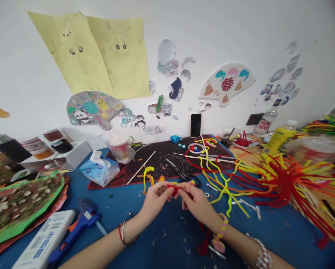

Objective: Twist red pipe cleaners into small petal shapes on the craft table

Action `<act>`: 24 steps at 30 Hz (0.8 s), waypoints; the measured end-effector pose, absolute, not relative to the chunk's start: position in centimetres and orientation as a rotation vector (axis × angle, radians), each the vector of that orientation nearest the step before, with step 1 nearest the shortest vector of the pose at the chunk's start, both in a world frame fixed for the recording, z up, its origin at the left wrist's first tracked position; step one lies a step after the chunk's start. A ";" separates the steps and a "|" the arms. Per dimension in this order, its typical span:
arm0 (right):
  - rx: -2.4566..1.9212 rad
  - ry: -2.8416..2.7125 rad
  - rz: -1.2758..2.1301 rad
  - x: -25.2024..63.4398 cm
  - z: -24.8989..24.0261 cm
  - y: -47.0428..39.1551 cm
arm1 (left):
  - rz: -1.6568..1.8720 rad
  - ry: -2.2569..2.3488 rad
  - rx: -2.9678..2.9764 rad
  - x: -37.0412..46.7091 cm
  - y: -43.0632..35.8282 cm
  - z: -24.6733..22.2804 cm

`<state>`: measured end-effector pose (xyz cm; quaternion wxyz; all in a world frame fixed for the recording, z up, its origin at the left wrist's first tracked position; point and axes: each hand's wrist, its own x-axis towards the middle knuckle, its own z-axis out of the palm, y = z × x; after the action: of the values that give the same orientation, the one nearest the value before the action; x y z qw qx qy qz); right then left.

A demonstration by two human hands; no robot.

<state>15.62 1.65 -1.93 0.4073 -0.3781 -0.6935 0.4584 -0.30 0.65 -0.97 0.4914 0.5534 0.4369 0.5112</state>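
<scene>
Over the front part of the blue table, my left hand (157, 196) and my right hand (197, 201) meet, both closed in a pinch. Between their fingertips is a small bent piece of red pipe cleaner (173, 189), partly covered by the fingers. Just behind the hands lie yellow and orange pipe cleaner pieces (148, 171). Dark-handled scissors (186, 178) rest on the dark mat, blades pointing away to the left. Below my right hand, a red fuzzy strand (203, 243) lies on the table.
A blue glue gun (80, 224) and a white box (45, 239) lie at left, near a tissue pack (99, 170). Loose yellow pipe cleaners (226, 186) and a large red bundle (286, 181) spread at right. A phone (195, 125) leans on the wall behind the dark mat (167, 149).
</scene>
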 end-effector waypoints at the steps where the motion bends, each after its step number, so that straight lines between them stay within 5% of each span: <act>1: -0.938 -1.715 1.195 15.6 -2.1 1.7 | 1.226 1.058 1.347 -0.3 0.7 -1.0; 15: -0.877 -1.580 1.429 15.4 -1.9 2.1 | 1.202 1.035 1.197 0.0 0.4 -1.1; 24: -1.069 -1.973 1.097 16.0 -2.0 2.2 | 1.231 1.096 1.173 -0.2 0.6 -1.1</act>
<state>16.01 2.18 -2.00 0.3162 -0.4060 -0.7494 0.4167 -0.23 0.57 -1.15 0.5305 0.4914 0.4592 0.5159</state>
